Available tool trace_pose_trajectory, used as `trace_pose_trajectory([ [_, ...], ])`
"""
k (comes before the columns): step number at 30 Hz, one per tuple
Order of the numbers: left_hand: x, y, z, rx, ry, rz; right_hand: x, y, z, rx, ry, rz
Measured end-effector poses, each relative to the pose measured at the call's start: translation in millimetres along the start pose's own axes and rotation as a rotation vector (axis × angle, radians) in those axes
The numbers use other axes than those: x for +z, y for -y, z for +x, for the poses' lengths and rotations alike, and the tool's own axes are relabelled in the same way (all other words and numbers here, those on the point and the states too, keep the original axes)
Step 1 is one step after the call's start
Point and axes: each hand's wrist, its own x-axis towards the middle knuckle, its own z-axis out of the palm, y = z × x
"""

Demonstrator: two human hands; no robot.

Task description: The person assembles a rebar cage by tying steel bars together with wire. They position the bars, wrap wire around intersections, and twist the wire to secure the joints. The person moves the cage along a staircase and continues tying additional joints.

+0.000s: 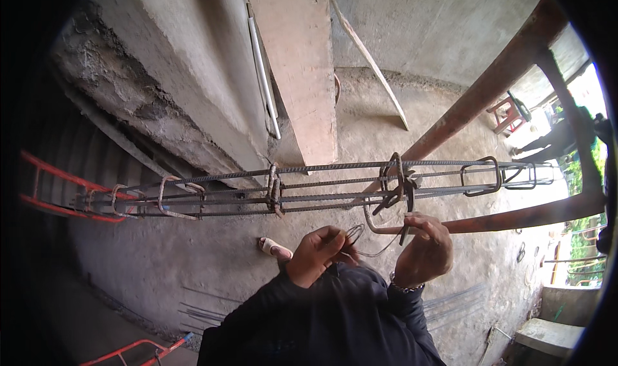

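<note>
Near, the left hand (315,256) is pinching a thin grey looped metal wire (353,232); the right hand (421,250) is apparently pinching its end; uneven pulling is risking a kink, slack a snag on the long dark ribbed-steel cage (335,167) beyond.

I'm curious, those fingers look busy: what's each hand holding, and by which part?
Left hand: thin grey metal wire, by its looped part. Right hand: seemingly a slim dark metal bar, by its middle; whether it also grips the wire, I can't tell.
</note>
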Motion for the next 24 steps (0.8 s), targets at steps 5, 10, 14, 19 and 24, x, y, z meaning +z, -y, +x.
trace_pose_trajectory([
  [5, 12.6, -23.2, -4.9, 0.943, -0.162, 0.815, -1.1, -0.6, 12.2, 0.035, 0.07, -0.026],
  [10, 3.9, -68.5, -2.5, 1.162, 0.405, 1.553, 6.0, 3.9, 9.0, 0.424, 0.179, 0.245],
  [14, 14.5, -69.3, 12.3, 1.104, 0.564, 1.758, 9.3, 5.0, 5.5, 0.651, 0.184, 0.277],
  [19, 26.2, -44.3, 36.0, 1.099, 0.701, 1.646, -1.7, 0.9, 1.3, 0.745, 0.137, 0.309],
  [24, 20.8, -5.9, 58.0, 0.955, 0.591, 1.35, -23.5, -0.4, 4.8, 0.619, 0.0, 0.325],
])
